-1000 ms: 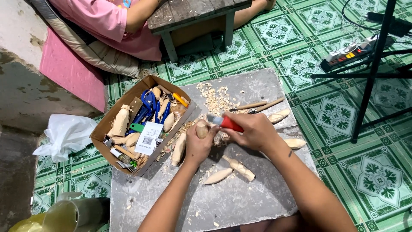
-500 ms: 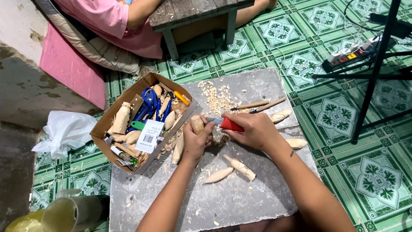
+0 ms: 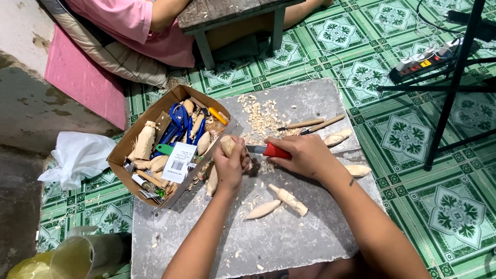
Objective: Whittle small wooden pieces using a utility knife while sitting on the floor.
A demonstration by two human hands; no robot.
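Gripping a pale wooden piece (image 3: 228, 145), left hand (image 3: 230, 166) is fisted above the stone slab (image 3: 289, 243). Right hand (image 3: 305, 156) clenches a red-handled knife (image 3: 268, 150), blade at the wood.

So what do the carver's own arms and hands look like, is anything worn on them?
Both arms are bare from the bottom edge of the picture to the fingertips: no sleeves, gloves, watch or rings show. The left hand looks plain. Just behind the right hand, the wrist carries a small dark mark, perhaps a tattoo; it is too small to tell.
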